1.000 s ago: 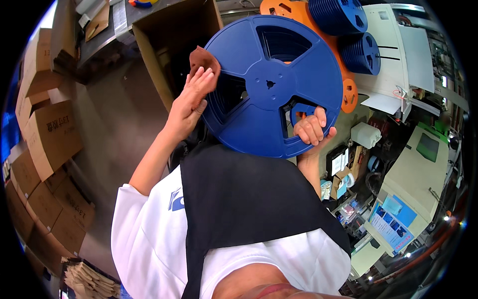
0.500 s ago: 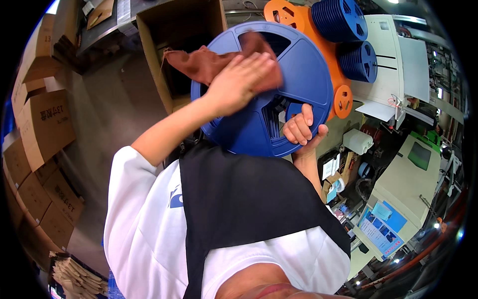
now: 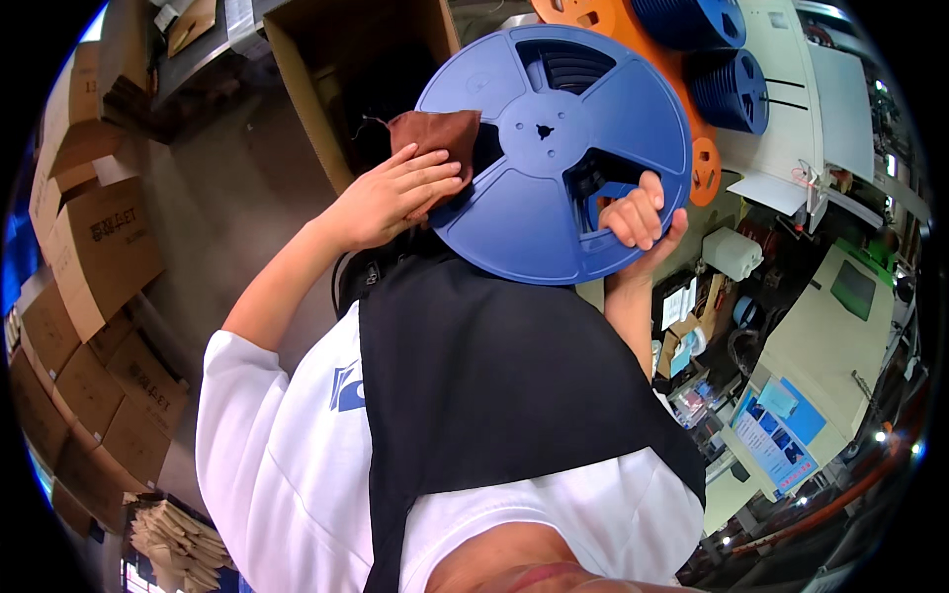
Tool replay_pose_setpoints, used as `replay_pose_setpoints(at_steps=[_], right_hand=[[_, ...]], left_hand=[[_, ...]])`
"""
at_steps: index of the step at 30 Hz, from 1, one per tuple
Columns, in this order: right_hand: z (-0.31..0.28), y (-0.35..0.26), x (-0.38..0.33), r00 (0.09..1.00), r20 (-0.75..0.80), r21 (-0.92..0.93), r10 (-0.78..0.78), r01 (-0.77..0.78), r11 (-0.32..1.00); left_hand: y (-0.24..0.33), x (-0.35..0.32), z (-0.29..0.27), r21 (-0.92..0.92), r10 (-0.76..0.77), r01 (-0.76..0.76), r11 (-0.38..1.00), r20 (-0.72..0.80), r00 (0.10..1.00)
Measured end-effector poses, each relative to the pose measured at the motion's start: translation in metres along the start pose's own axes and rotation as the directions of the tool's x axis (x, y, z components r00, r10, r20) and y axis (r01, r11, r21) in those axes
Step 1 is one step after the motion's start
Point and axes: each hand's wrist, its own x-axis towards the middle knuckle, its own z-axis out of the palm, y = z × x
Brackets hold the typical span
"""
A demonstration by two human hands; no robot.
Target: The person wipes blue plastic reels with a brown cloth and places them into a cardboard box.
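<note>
A large blue plastic reel (image 3: 524, 217), with cut-out windows and a small centre hole, is held up in front of my chest. Its near right rim is gripped by my right hand (image 3: 638, 222), whose fingers curl through a window. At the reel's left edge my left hand (image 3: 386, 206) presses a reddish-brown cloth (image 3: 440, 133), fingers long and close together over it. Part of the cloth stands up past the fingertips, beside the left window. More blue flanges show through the windows, behind the front face.
An open cardboard box (image 3: 306, 109) stands behind the reel on the left. Beyond it on the right are an orange rack (image 3: 662, 69) and stacked blue reels (image 3: 727, 94). Cartons (image 3: 109, 247) are piled at far left. A pale machine (image 3: 820, 346) and a white jug (image 3: 732, 254) are at right.
My left hand and the cloth have moved left and nearer, from across the reel's face to its left edge. The reel has shifted slightly right and away, still in my right hand.
</note>
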Motion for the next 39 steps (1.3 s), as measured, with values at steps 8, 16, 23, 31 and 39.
replay_pose_setpoints(at_steps=[8, 16, 23, 31, 39], right_hand=[[-0.01, -0.009, 0.007, 0.999, 0.045, 0.057, 0.023, -0.025, 0.998], [0.008, -0.004, 0.02, 0.846, -0.479, -0.372, -0.234, 0.046, 0.927], [-0.033, -0.018, -0.008, 0.918, -0.36, -0.275, -0.165, 0.064, 0.959], [-0.034, -0.012, -0.008, 0.918, -0.382, -0.206, -0.109, 0.03, 0.978], [-0.034, -0.01, -0.003, 0.917, -0.392, -0.246, -0.077, -0.024, 0.969]], left_hand=[[-0.015, -0.001, 0.02, 0.358, 0.183, -0.136, 0.924, -0.103, 0.978], [-0.013, -0.023, 0.018, -0.763, -0.657, 0.296, 0.574, -0.214, 0.723], [-0.038, -0.054, 0.034, -0.95, -0.788, -0.255, -0.179, -0.017, 0.616], [-0.026, -0.061, 0.034, -0.927, -0.738, -0.306, -0.218, -0.049, 0.673], [-0.022, -0.068, 0.038, -0.925, -0.748, -0.309, -0.222, -0.042, 0.662]])
